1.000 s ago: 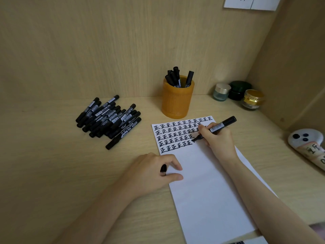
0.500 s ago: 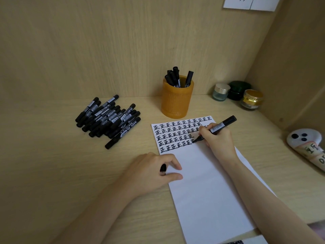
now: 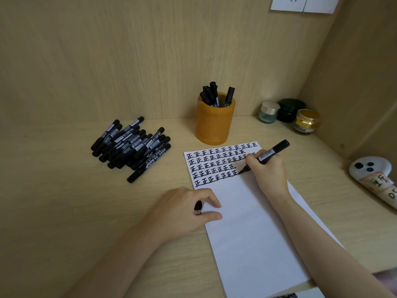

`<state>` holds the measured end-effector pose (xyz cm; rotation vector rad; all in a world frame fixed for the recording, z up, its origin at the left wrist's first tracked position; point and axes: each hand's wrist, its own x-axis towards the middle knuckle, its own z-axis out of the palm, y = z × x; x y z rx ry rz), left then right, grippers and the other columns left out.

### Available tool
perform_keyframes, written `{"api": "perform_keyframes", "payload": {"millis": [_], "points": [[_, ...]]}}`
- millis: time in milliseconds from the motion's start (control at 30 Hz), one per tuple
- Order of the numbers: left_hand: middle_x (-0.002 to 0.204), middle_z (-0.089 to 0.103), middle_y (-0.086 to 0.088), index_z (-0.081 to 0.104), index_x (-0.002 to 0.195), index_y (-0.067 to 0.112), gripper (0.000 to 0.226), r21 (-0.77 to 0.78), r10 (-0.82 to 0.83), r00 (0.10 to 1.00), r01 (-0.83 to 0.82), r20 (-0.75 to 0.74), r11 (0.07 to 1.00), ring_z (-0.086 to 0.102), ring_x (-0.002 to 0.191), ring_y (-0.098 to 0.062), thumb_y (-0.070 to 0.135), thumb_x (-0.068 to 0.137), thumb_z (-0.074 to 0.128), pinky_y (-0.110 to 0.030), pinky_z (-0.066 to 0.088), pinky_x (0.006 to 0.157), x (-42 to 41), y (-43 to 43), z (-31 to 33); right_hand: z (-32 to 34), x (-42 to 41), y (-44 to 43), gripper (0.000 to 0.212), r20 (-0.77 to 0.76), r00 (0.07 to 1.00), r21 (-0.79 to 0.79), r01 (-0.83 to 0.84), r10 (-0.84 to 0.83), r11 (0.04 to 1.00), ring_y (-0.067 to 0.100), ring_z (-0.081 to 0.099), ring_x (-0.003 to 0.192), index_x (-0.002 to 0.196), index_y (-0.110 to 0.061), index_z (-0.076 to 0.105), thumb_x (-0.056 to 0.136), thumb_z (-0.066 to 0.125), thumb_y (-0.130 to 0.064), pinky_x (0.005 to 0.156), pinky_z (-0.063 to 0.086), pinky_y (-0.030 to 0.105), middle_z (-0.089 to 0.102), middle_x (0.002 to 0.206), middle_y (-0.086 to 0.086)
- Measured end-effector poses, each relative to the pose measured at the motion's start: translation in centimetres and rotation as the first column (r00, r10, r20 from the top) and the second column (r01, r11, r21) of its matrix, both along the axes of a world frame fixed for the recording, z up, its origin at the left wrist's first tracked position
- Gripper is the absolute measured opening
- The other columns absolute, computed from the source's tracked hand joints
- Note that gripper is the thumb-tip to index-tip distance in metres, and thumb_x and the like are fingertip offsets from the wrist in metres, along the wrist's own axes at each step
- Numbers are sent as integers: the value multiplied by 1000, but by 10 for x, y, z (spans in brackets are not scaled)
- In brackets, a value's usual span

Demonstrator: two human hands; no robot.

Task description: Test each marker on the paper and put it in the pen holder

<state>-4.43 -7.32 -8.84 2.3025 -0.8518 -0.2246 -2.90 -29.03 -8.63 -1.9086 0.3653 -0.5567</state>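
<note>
Black marker (image 3: 272,150) is gripped by the right hand (image 3: 267,173), tip on the paper (image 3: 247,244); a cap (image 3: 198,206) is pinched in the left hand (image 3: 180,209) nearby.

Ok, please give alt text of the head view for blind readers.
A right hand writes with a black marker on white paper; the left hand holds a cap. Loose markers lie left of an orange pen holder.

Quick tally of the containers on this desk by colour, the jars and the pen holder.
Orange pen holder: 1
Silver-lidded jar: 1
Dark green jar: 1
Gold-lidded jar: 1
Total: 4
</note>
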Motion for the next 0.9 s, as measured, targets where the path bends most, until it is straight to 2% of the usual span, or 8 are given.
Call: {"api": "perform_keyframes", "payload": {"millis": [133,267,367,433,500,567,700,900], "points": [[46,43,10,63,92,39,21,0,0,1000,0,14,1000,45,49,-4,53,77,66,-13,29,53,0,0,-1,0,0,0,28,5,1000,-1,-9,9,1000,10,30,51,66,12,50,85,59,-7,42,24,17,38,58,9],[51,49,26,62,96,38,18,4,-32,999,32,4,999,47,49,4,48,82,64,-12,30,54,-2,0,2,-3,1,-2,29,12,1000,54,6,-7,999,10,34,53,69,12,50,85,60,-9,43,26,16,41,61,10],[63,49,13,52,108,36,15,-201,-26,998,16,-52,979,43,53,-6,33,93,52,-22,35,54,-5,0,4,0,2,-6,32,72,997,249,-17,-1,968,10,34,46,62,-2,50,88,64,-15,45,30,18,42,50,0],[77,49,6,47,112,37,21,-356,-23,992,-24,-127,934,46,66,-22,26,97,38,-32,40,64,-5,1,4,4,0,-7,35,108,994,382,-60,20,922,8,34,40,61,-12,52,92,62,-25,42,29,18,41,44,-4],[82,51,12,43,114,38,23,-375,-30,988,-29,-151,927,51,78,-15,27,97,34,-26,43,77,-4,0,2,5,-2,-6,37,105,993,474,-93,49,875,9,36,40,66,-12,60,95,56,-34,40,30,18,42,44,-1],[84,58,12,43,116,33,22,-379,-49,982,-24,-183,925,56,84,-7,19,99,40,-18,42,79,-4,-2,2,7,-3,-6,36,127,981,537,-193,148,821,11,35,41,73,-9,62,97,51,-34,41,31,18,41,45,0],[91,73,3,47,103,19,27,-516,-63,937,-131,-342,846,66,82,-16,4,86,63,-19,48,66,-4,-6,6,12,-7,-2,29,251,884,557,-465,395,688,15,37,40,71,-8,48,93,57,-24,39,28,20,48,48,4],[93,75,2,41,92,13,31,-588,-49,930,-189,-364,787,69,80,-17,1,81,67,-20,50,65,-2,-7,8,15,-16,12,40,220,835,469,-543,504,696,15,35,39,58,-16,45,72,77,-36,50,17,33,45,46,4]]}}
